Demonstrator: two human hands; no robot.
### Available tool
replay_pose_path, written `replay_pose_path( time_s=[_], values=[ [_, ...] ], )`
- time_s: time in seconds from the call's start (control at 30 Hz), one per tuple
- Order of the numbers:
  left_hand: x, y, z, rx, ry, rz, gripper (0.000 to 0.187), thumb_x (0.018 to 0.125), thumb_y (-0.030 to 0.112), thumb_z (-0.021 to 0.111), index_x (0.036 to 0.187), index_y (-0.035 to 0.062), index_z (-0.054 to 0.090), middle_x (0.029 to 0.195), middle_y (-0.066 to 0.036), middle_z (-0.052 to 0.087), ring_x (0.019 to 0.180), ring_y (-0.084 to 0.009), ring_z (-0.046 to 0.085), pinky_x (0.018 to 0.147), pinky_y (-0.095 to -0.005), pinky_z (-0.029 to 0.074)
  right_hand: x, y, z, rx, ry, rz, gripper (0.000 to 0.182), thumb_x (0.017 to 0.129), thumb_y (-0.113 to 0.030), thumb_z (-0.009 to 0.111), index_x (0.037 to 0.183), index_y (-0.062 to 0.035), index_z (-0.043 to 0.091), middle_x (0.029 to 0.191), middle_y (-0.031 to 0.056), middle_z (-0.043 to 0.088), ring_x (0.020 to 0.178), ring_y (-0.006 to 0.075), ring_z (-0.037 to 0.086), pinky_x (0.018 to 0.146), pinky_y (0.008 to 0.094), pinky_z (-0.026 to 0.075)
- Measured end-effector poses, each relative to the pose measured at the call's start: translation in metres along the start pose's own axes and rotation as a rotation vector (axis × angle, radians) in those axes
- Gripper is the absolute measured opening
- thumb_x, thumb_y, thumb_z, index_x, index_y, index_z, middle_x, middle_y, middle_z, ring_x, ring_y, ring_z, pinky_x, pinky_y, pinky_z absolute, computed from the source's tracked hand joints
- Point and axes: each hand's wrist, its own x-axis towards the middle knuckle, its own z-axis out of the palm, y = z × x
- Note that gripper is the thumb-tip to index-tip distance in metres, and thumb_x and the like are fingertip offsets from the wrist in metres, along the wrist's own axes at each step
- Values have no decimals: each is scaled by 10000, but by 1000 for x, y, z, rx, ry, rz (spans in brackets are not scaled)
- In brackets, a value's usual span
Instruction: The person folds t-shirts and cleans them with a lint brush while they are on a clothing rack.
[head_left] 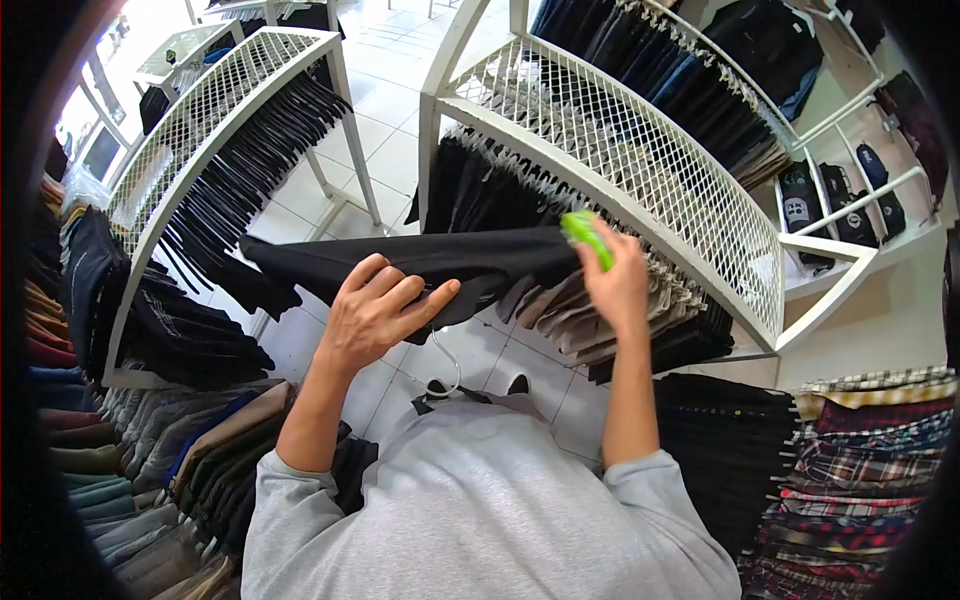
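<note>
A black garment (400, 256) is stretched out sideways in front of me, its far left end hanging near a rack. My left hand (378, 312) is closed on the middle of it, with the index finger pointing out to the right. Below that hand a white hanger hook (447, 365) shows, and the rest of the hanger is hidden by the cloth. My right hand (615, 280) grips a bright green object (586, 238) at the garment's right end. The green object's exact kind is unclear.
White mesh-topped racks (620, 130) with hanging clothes stand ahead on both sides. Plaid shirts (860, 480) hang at the lower right, and dark and grey clothes (170, 440) at the lower left. Folded black items (845, 205) lie on a shelf at the right. The floor is white tile (375, 150).
</note>
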Motion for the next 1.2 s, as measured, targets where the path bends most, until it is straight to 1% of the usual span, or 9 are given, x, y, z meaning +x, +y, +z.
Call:
replay_pose_path(
  time_s=[0.13,0.23,0.43,0.53,0.67,0.8,0.9,1.03,1.2],
  values=[
    [-7,0,-2,1,17,-17,476,799,157,726,1257,285,738,840,48,594,769,-121,564,943,-332,495,15,11,-11,12,167,-43,441,929,-325,730,1324,-135,690,1056,175,648,961,332,669,860,440,541],
    [0,1,-2,-1,0,24,486,791,156,732,1260,282,736,836,50,585,771,-123,565,939,-334,496,8,-41,-13,299,-69,-279,433,938,-361,720,1329,-176,690,1070,170,658,986,340,678,871,429,539],
    [-9,-1,-12,-5,-24,4,482,798,165,724,1261,296,732,829,58,584,772,-118,563,954,-326,479,30,28,-1,-415,-177,-7,420,937,-397,695,1322,-231,692,1084,176,666,989,358,679,877,442,544],
    [-10,-5,-15,-12,-29,-39,464,815,167,714,1257,304,734,825,57,594,769,-117,565,968,-327,467,17,4,-21,97,0,-29,417,935,-363,713,1287,-141,699,1133,202,670,1015,374,676,904,423,533],
    [-5,-7,-18,-20,-35,-40,438,839,159,696,1249,304,739,811,53,609,755,-118,564,976,-338,454,-3,-23,-15,460,-292,-176,435,948,-304,718,1333,-110,661,1177,164,677,1084,330,667,958,384,505],
    [-2,-10,-28,-103,-56,-91,482,805,84,691,1247,269,742,823,21,586,785,-151,589,958,-352,457,-5,27,7,-46,51,-14,445,921,-279,732,1330,-132,638,1083,173,639,1026,359,656,905,459,520],
    [10,-12,-44,-189,-77,-155,456,777,56,705,1177,262,780,791,14,595,768,-164,598,940,-358,459,-5,23,-3,422,63,-82,496,952,-256,711,1371,-25,582,1315,182,623,1203,313,617,1044,402,459],
    [30,-22,-56,-394,-102,-174,511,577,12,748,1054,180,820,714,-9,580,690,-193,578,886,-399,446,-15,-8,-6,906,-58,-145,581,941,-197,698,1446,13,503,1349,136,598,1248,230,554,1097,360,399],
    [51,-48,-44,-491,-87,-252,286,582,26,849,837,113,754,689,-4,612,685,-199,614,945,-413,438,-18,-19,-5,985,-609,-236,567,876,-186,669,1394,1,535,1289,88,618,1210,176,561,1077,320,411]
  ],
)
